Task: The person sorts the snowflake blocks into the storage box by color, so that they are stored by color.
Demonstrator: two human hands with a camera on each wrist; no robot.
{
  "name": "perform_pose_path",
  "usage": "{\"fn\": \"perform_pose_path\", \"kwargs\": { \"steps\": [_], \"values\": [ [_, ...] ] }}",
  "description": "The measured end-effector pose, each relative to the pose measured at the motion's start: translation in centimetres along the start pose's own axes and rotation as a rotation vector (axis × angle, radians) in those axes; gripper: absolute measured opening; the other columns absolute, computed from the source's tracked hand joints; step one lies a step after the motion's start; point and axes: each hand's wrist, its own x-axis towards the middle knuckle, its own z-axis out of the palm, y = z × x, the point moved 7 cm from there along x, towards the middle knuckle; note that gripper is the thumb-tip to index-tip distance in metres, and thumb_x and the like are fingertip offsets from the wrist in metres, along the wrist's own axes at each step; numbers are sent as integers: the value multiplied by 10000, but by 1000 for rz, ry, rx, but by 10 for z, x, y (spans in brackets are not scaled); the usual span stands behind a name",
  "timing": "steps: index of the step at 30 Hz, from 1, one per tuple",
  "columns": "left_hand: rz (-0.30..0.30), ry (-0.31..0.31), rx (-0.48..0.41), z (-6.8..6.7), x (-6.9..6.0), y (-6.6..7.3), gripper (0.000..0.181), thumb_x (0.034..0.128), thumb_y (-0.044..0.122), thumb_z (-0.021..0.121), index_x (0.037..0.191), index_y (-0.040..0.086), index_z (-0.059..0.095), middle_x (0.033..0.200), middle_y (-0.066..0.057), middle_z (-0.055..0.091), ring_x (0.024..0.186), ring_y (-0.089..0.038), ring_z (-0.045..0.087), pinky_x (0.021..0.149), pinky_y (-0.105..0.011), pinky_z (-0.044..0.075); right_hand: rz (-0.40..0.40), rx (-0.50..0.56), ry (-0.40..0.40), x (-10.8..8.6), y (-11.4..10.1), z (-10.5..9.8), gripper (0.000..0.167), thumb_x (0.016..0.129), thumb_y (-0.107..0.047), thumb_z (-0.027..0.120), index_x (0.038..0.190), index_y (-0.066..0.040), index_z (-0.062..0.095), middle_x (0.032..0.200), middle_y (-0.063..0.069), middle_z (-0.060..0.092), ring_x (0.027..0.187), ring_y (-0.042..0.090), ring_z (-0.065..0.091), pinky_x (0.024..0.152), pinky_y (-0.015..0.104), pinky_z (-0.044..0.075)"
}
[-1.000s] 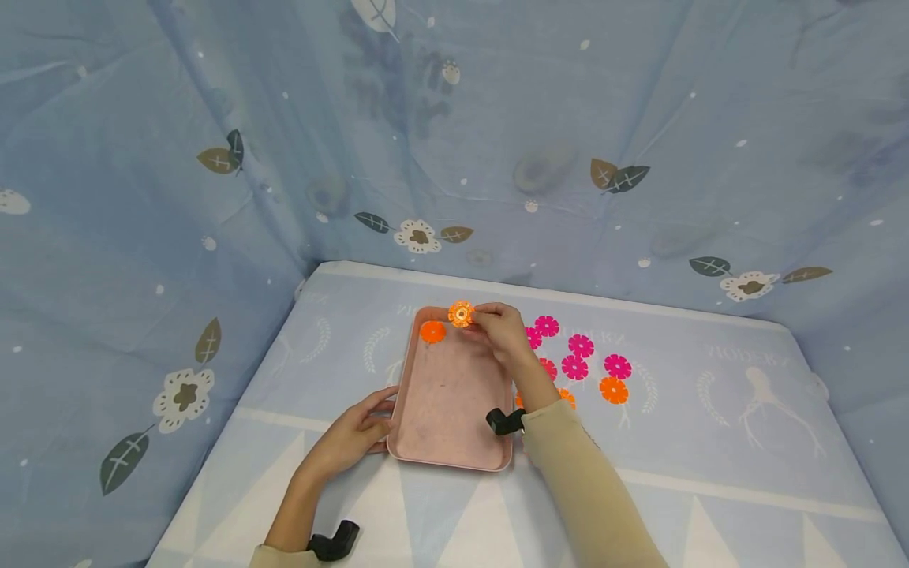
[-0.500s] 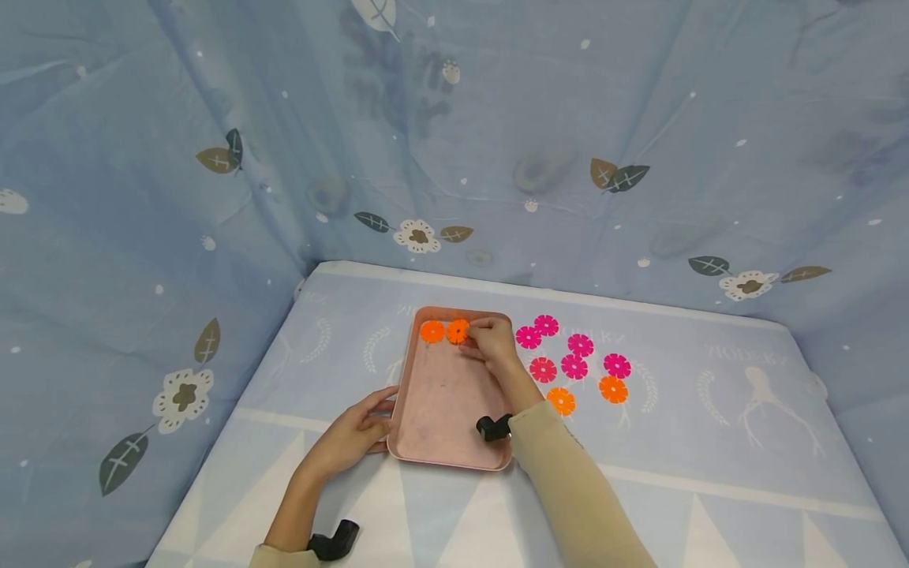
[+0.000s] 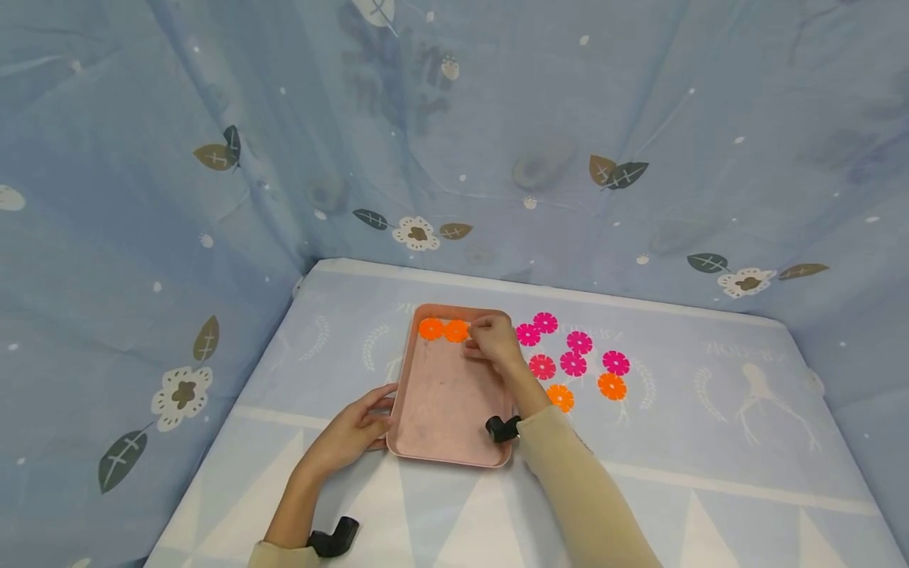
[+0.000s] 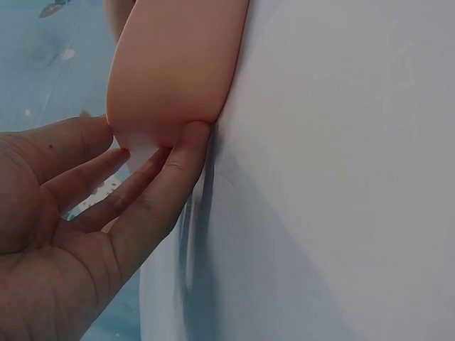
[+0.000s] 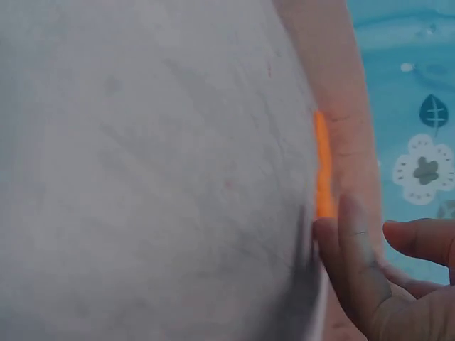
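Note:
A pink tray (image 3: 447, 402) lies on the cloth-covered table. My left hand (image 3: 353, 432) rests its fingertips against the tray's left side, fingers fairly straight; the left wrist view shows them touching the tray wall (image 4: 170, 78). Two orange notched discs lie side by side at the tray's far end: a left disc (image 3: 431, 329) and a right disc (image 3: 456, 330). My right hand (image 3: 495, 341) hovers over the far right corner, fingertips at the right disc's edge. In the right wrist view, the fingers reach a flat orange disc (image 5: 323, 167) and stand apart from one another.
Right of the tray, several magenta discs (image 3: 573, 364), a reddish-pink disc (image 3: 542, 367) and two orange discs (image 3: 612, 386) lie loose on the table cloth (image 3: 682, 426). A blue patterned curtain (image 3: 483, 142) encloses the table's back and sides.
My right hand has lowered an orange disc into the tray beside the first one; it now lies flat and the fingers have eased off it. The left hand has stayed at the tray.

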Motion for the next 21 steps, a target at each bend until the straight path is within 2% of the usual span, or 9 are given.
{"fn": "perform_pose_path", "kwargs": {
  "steps": [4,9,15,18,21],
  "values": [
    [-4,5,9,0,1,0,557,1019,15,552,1541,62,361,1437,-271,442,1198,-390,576,843,-412,577,-63,-46,-44,-11,-15,-6,356,1007,-79,600,1323,74,544,1185,256,610,980,383,679,790,457,588],
    [-5,-1,1,1,1,0,555,1023,12,543,1543,57,355,1437,-279,438,1199,-400,574,842,-413,577,-137,-24,-98,-32,-39,-20,385,1021,-114,588,1347,80,523,1268,298,583,1063,431,645,886,531,541],
    [-7,-7,-6,1,0,1,558,1025,27,551,1544,56,351,1441,-286,432,1204,-407,569,842,-407,577,-207,10,-105,-57,-58,-42,356,1018,-101,587,1338,45,534,1243,275,602,1090,446,625,838,477,571],
    [-8,-9,-8,1,0,2,561,1024,39,559,1545,54,349,1446,-289,427,1204,-406,570,843,-403,577,-230,7,-102,-66,-60,-54,349,1015,-124,604,1333,8,545,1209,239,630,1099,451,616,809,426,585],
    [-9,-12,-8,1,0,2,563,1024,46,563,1545,55,349,1451,-288,424,1208,-406,568,843,-401,577,-241,-12,-93,-75,-60,-65,356,1012,-157,616,1329,-9,551,1176,209,649,1093,447,617,818,433,582]
  ]
}}
